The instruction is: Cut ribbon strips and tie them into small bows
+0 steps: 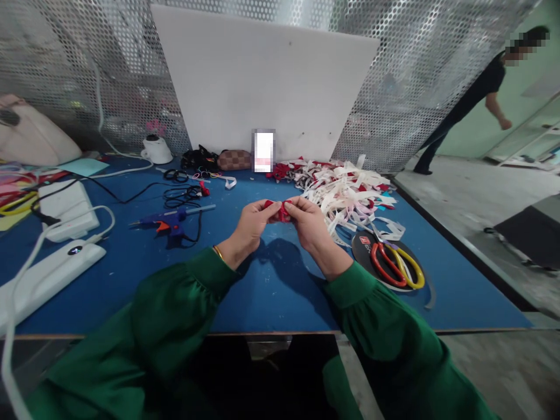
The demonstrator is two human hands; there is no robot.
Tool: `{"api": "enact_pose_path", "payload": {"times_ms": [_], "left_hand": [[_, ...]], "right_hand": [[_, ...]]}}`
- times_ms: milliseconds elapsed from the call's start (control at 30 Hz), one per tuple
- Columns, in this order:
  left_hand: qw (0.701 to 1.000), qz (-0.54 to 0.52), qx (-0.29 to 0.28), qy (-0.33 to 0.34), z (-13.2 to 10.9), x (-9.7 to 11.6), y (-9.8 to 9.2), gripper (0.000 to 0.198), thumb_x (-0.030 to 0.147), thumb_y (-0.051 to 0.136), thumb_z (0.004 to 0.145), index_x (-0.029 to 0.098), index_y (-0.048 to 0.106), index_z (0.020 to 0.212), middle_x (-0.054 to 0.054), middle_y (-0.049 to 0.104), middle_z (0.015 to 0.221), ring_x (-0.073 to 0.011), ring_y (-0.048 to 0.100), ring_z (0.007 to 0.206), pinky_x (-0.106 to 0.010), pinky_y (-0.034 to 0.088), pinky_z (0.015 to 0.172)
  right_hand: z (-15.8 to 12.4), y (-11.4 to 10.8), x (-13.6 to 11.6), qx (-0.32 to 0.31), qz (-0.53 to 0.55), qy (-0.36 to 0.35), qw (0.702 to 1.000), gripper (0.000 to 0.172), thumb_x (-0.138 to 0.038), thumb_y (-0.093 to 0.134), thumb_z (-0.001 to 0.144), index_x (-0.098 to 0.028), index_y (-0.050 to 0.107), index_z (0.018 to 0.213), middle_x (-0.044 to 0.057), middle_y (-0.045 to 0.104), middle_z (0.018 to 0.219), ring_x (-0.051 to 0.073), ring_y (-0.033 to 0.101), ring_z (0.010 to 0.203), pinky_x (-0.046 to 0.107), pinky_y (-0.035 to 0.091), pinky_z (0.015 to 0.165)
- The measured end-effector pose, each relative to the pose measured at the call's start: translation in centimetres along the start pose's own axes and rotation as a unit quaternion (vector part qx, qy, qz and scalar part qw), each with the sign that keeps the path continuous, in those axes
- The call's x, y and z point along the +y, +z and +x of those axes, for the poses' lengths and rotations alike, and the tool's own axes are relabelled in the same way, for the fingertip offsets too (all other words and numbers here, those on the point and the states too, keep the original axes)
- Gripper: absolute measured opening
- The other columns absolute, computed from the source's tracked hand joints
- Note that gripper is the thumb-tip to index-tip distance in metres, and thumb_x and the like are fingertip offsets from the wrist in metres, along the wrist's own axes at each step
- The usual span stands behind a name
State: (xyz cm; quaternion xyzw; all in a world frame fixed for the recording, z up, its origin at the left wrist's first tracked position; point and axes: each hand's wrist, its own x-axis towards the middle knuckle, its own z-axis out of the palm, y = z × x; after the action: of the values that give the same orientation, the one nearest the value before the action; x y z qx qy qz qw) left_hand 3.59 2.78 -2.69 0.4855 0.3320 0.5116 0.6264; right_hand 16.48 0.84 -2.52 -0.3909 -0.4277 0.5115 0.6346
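Note:
A small red piece of fabric [283, 212] is pinched between my two hands above the middle of the blue table [271, 297]. My left hand [252, 226] grips its left side with thumb and fingers. On the right side, my right hand [308, 224] closes on the same piece. The hands are a short gap apart, and the fingers partly cover the fabric. To the left lies a blue glue gun [172, 221]. Beyond my right hand is a pile of cream and red ribbon scraps [345, 189].
Red- and yellow-handled scissors [396, 262] rest on a round black disc [362, 245] at the right. White power strips [56, 277] and cables lie left. A lit phone [263, 151] leans against a white board [271, 81]. A person [476, 87] is at far right.

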Motion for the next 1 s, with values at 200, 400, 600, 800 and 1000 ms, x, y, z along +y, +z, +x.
{"api": "enact_pose_path", "payload": {"times_ms": [200, 400, 600, 800, 1000], "left_hand": [[0.998, -0.043, -0.036, -0.035, -0.3, 0.7, -0.1, 0.040, 0.053, 0.080, 0.069, 0.015, 0.070, 0.078, -0.004, 0.070, 0.075, -0.0118, 0.061, 0.068, -0.027, 0.047, 0.070], [0.999, 0.024, 0.033, 0.001, -0.1, 0.8, -0.3, 0.033, 0.044, 0.084, 0.064, 0.016, 0.073, 0.077, -0.004, 0.071, 0.073, -0.0124, 0.060, 0.065, -0.029, 0.048, 0.070], [0.992, 0.117, 0.034, 0.037, -0.1, 0.8, 0.0, 0.026, 0.041, 0.079, 0.068, 0.016, 0.072, 0.071, -0.003, 0.069, 0.069, -0.0124, 0.059, 0.064, -0.027, 0.047, 0.067], [0.986, 0.159, 0.028, 0.040, 0.3, 0.5, -0.4, 0.028, 0.043, 0.079, 0.066, 0.016, 0.069, 0.066, -0.002, 0.066, 0.063, -0.0124, 0.057, 0.061, -0.026, 0.045, 0.063], [0.976, 0.207, 0.023, 0.058, 0.0, 0.5, -0.2, 0.023, 0.038, 0.077, 0.069, 0.017, 0.069, 0.063, -0.001, 0.064, 0.060, -0.0120, 0.053, 0.058, -0.026, 0.039, 0.059]], "right_hand": [[0.3, -0.5, -0.6, -0.005, 0.072, 0.005, 0.997, 0.026, -0.036, 0.082, 0.061, -0.021, 0.063, 0.069, -0.004, 0.057, 0.063, 0.010, 0.048, 0.058, 0.025, 0.040, 0.058], [0.5, -0.9, -0.5, 0.042, -0.023, -0.017, 0.999, 0.024, -0.041, 0.078, 0.067, -0.021, 0.066, 0.074, -0.003, 0.060, 0.066, 0.010, 0.049, 0.060, 0.025, 0.037, 0.057], [0.4, -0.8, -0.4, 0.011, -0.111, -0.052, 0.992, 0.022, -0.039, 0.078, 0.068, -0.020, 0.072, 0.078, -0.002, 0.064, 0.068, 0.011, 0.051, 0.062, 0.027, 0.040, 0.062], [0.4, -1.0, -0.2, -0.014, -0.141, -0.058, 0.988, 0.019, -0.037, 0.076, 0.071, -0.020, 0.069, 0.075, -0.003, 0.061, 0.065, 0.012, 0.051, 0.062, 0.027, 0.040, 0.062], [0.2, -0.7, -0.4, 0.000, -0.046, 0.000, 0.999, 0.020, -0.034, 0.078, 0.064, -0.020, 0.065, 0.069, -0.004, 0.057, 0.061, 0.010, 0.048, 0.058, 0.025, 0.037, 0.057]]}}
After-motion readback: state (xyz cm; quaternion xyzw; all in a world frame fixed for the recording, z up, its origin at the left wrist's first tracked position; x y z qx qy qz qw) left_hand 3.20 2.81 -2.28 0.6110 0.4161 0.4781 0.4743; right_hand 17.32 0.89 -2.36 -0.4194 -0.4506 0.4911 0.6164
